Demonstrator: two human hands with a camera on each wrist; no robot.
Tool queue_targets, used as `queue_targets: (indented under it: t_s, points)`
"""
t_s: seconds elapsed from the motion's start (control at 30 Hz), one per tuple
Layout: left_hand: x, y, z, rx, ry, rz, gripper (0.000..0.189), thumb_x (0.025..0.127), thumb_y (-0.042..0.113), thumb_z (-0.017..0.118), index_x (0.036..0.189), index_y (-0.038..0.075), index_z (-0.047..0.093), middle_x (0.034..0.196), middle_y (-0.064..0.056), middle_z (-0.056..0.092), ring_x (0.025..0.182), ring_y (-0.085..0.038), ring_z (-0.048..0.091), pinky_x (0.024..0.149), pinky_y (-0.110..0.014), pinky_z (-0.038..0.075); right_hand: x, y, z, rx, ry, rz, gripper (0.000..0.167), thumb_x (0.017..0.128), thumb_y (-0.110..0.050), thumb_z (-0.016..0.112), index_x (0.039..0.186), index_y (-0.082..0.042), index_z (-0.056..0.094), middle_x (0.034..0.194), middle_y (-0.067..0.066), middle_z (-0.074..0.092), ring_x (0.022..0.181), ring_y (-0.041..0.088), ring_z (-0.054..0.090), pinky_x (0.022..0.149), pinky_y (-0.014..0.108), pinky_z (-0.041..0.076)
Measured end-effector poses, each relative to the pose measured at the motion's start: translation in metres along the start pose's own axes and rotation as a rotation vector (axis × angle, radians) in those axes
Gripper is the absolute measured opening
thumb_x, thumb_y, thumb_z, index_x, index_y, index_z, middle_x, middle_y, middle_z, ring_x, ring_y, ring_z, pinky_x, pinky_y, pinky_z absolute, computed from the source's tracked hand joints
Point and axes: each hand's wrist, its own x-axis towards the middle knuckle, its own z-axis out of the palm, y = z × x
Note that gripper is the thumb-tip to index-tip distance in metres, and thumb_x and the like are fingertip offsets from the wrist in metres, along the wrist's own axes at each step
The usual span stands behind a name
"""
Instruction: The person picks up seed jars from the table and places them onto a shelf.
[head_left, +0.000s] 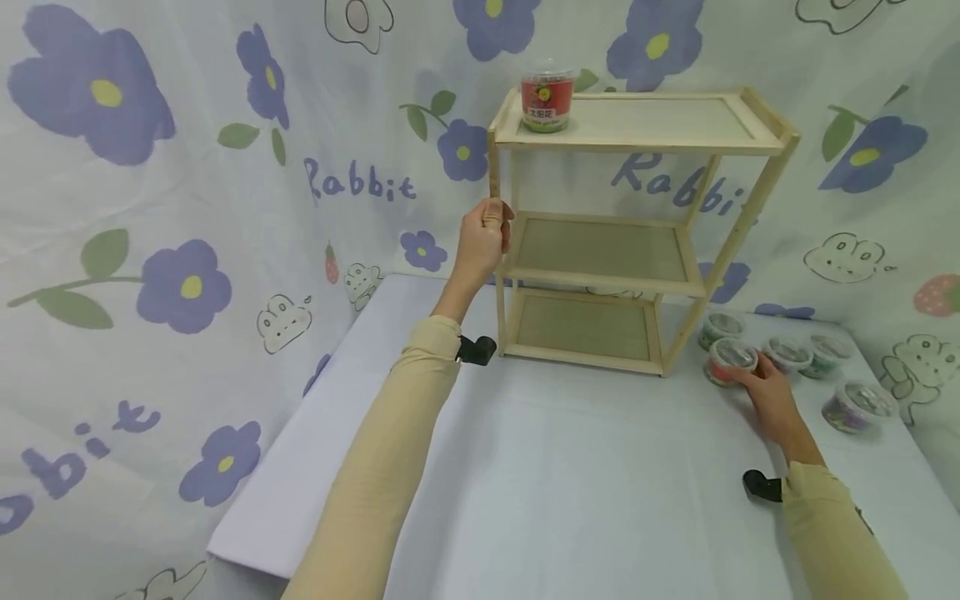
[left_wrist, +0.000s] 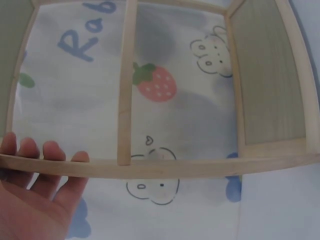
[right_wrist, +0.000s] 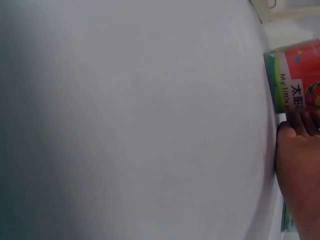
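My left hand (head_left: 484, 232) grips the left front post of a three-tier wooden shelf (head_left: 611, 287). In the left wrist view the fingers (left_wrist: 52, 152) curl over the post. At the right, my right hand (head_left: 772, 396) holds a clear-lidded plastic cup (head_left: 729, 362) with a red label, thumb on its near side. The right wrist view shows that red and green label (right_wrist: 295, 80) sideways, fingers at the cup's side. Another red-labelled cup (head_left: 546, 102) stands upright on the top tier, at its left end.
Around my right hand stand more lidded cups: one behind (head_left: 722, 327), a green one (head_left: 825, 354), one beside my fingers (head_left: 789, 353) and a purple one (head_left: 859, 407) near the table's right side. The white table (head_left: 570, 483) ends at a left edge. Patterned cloth (head_left: 187, 192) hangs behind.
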Motion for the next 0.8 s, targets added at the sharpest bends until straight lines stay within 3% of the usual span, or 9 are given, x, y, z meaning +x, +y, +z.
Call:
queue_targets:
  t_s: [0.13,0.27,0.37,0.5,0.67,0.8]
  points:
    - [0.003,-0.008,0.002,0.014,0.016,0.019,0.042,0.109,0.033,0.033,0.092,0.001,0.056,0.067,-0.006,0.048,0.056,-0.017,0.048,0.057,-0.027,0.045,0.003,-0.003,-0.004,-0.101,-0.039,-0.014,0.084,0.101,-0.043,0.053,0.159,-0.012,0.0,0.161,0.01,0.02,0.146,0.024,0.022,0.106,0.02,0.031]
    - [0.005,-0.011,0.002,0.014,0.01,0.032,0.042,0.109,0.035,0.032,0.09,0.005,0.055,0.067,-0.006,0.047,0.056,-0.018,0.047,0.058,-0.028,0.045,0.003,-0.006,-0.001,-0.093,-0.036,-0.047,0.081,0.1,-0.039,0.058,0.159,-0.013,0.009,0.139,-0.005,0.04,0.131,0.014,0.036,0.11,0.036,0.028]
    - [0.006,-0.012,0.0,0.02,0.018,0.043,0.042,0.109,0.035,0.031,0.089,0.007,0.055,0.066,-0.007,0.047,0.056,-0.019,0.047,0.057,-0.028,0.045,0.007,-0.006,0.003,-0.049,-0.021,-0.11,0.077,0.099,-0.028,0.062,0.159,-0.012,0.015,0.124,-0.02,0.042,0.118,-0.001,0.04,0.104,0.025,0.03]
    - [0.006,-0.012,-0.002,0.019,0.028,0.051,0.042,0.109,0.035,0.031,0.087,0.008,0.054,0.065,-0.007,0.047,0.055,-0.02,0.045,0.055,-0.026,0.042,0.015,-0.004,0.009,-0.003,0.001,-0.168,0.079,0.098,-0.016,0.064,0.158,-0.009,0.014,0.12,-0.023,0.041,0.11,-0.007,0.039,0.087,0.009,0.032]
    - [0.006,-0.012,0.0,-0.018,0.017,0.043,0.041,0.109,0.035,0.033,0.087,0.008,0.054,0.064,-0.005,0.046,0.054,-0.018,0.044,0.053,-0.025,0.04,0.019,-0.003,0.012,0.016,0.038,-0.158,0.083,0.096,-0.015,0.066,0.158,-0.009,0.012,0.12,-0.023,0.037,0.109,-0.005,0.038,0.084,0.008,0.032]
    - [0.006,-0.012,0.003,-0.03,0.021,0.042,0.041,0.109,0.033,0.033,0.086,0.007,0.054,0.063,-0.004,0.046,0.052,-0.017,0.044,0.051,-0.024,0.039,0.017,-0.005,0.015,0.058,0.044,-0.208,0.076,0.094,-0.008,0.068,0.155,-0.009,0.023,0.118,-0.021,0.042,0.108,-0.006,0.041,0.085,0.008,0.034]
